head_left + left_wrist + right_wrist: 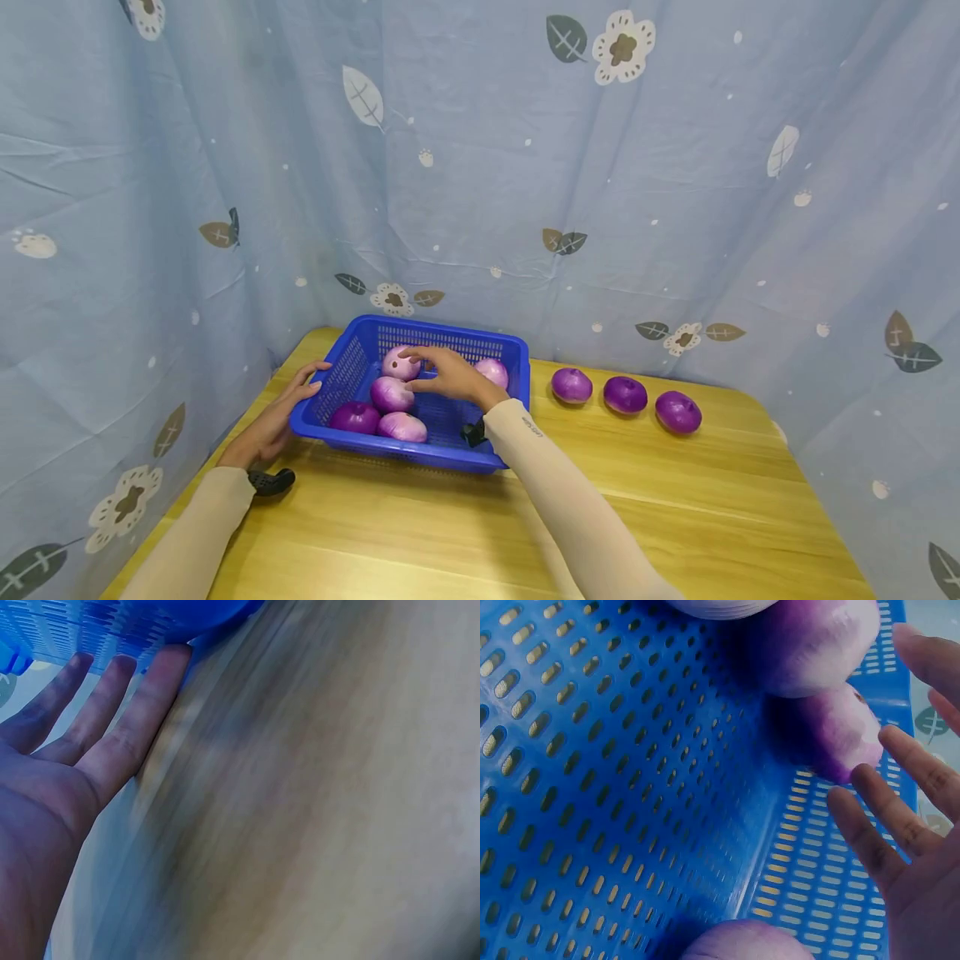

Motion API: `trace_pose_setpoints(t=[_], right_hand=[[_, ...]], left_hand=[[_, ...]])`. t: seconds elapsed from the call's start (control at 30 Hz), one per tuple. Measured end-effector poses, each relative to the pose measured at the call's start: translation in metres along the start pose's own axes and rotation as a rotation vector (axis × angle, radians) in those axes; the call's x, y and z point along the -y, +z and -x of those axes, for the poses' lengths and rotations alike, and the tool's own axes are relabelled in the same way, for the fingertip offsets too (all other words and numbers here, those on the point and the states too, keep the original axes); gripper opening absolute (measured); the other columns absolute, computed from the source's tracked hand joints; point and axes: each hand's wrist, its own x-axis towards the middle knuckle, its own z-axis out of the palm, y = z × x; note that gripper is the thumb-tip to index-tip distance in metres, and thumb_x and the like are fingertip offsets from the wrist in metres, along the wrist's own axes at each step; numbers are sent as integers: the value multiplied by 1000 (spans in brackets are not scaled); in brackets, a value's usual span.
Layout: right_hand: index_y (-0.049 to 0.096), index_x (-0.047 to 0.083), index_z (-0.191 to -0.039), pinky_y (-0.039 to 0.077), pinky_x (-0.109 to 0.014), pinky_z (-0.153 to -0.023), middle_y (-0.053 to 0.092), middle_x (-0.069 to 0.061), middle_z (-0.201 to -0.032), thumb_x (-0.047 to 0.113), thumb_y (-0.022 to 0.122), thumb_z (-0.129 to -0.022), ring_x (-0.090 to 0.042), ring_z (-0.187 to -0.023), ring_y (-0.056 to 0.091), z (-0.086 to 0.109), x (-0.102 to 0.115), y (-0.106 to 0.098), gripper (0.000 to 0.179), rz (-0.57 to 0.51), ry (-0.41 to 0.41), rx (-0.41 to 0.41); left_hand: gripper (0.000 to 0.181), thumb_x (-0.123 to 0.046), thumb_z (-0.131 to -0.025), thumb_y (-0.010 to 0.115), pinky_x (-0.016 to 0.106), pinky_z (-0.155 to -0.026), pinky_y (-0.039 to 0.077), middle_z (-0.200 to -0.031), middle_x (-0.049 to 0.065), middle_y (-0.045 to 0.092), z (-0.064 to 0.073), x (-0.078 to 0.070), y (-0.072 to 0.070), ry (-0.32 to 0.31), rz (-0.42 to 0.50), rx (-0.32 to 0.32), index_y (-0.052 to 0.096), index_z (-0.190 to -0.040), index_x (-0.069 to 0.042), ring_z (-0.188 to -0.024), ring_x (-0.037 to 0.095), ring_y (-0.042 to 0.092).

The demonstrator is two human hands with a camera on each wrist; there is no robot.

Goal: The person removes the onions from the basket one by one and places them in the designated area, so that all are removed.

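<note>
A blue plastic basket [420,454] with slotted walls stands on the table and holds several red onions, among them a pale one [397,364] at the back, a round one [388,396] and a dark purple one [355,417]. My left hand [273,421] is at the basket's left end, its fingertips touching the rim. In the left wrist view, extended fingers [124,720] lie against the slotted wall. Over the inside of the basket reaches my right hand [446,375], fingers spread and slightly bent beside the onions. The right wrist view shows nothing in its grasp, with fingertips close to an onion [844,731].
Three purple onions, left [572,386], middle [625,395] and right [678,412], lie in a row on the wooden table [720,500], right of the basket. A blue patterned curtain [480,167] hangs behind and along the sides.
</note>
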Motion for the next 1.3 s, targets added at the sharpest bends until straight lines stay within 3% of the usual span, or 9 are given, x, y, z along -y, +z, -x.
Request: trace_pose_setpoints(t=[0.3, 0.5, 0.6, 0.77, 0.83, 1.0, 1.3], right_hand=[[64, 6, -138, 46, -38, -105, 65, -10, -135, 18, 78, -93, -26, -126, 58, -3, -2, 2, 48, 62, -136, 106], [66, 17, -139, 43, -28, -101, 65, -2, -131, 27, 75, -96, -18, -118, 56, -4, 1, 4, 46, 211, -142, 160], [62, 18, -144, 41, -28, -100, 64, -1, -134, 30, 75, -96, -20, -115, 56, -6, 4, 5, 51, 269, -150, 186], [56, 22, -149, 41, -30, -90, 68, -3, -120, 34, 71, -97, -21, -98, 52, -10, 13, 9, 55, 390, -173, 250], [58, 25, -147, 41, -31, -92, 68, -2, -119, 34, 70, -97, -20, -99, 52, -12, 16, 9, 52, 430, -163, 262], [64, 20, -135, 39, -30, -107, 63, 1, -134, 28, 73, -94, -18, -119, 56, -12, 23, 11, 42, 417, -115, 262], [63, 18, -139, 40, -30, -109, 62, -1, -140, 20, 65, -98, -20, -119, 58, -11, 20, 7, 41, 412, -108, 296]], left_hand=[[45, -40, -112, 39, 43, -87, 58, -157, 23, 19, -3, -3, 2, -3, -1, 3, 27, -155, -35, -115, 28, 61], [45, -40, -112, 39, 44, -86, 58, -156, 23, 20, -2, -2, 2, -7, 13, 0, 27, -155, -34, -114, 28, 62], [45, -39, -112, 38, 44, -87, 58, -157, 24, 19, -1, -1, 1, -3, 19, 5, 26, -155, -34, -114, 28, 61], [44, -40, -112, 39, 45, -86, 58, -157, 25, 20, -1, -1, 2, -17, 29, -4, 28, -154, -35, -113, 29, 63], [44, -40, -112, 40, 45, -86, 59, -156, 25, 22, -2, -1, 3, -24, 34, -5, 28, -154, -36, -112, 30, 64], [44, -39, -112, 40, 46, -86, 58, -154, 24, 24, -3, -1, 5, -10, 33, 6, 28, -154, -35, -112, 30, 64], [45, -39, -112, 39, 44, -87, 58, -155, 23, 21, -1, 1, -1, 1, 11, -6, 27, -155, -34, -115, 29, 61]])
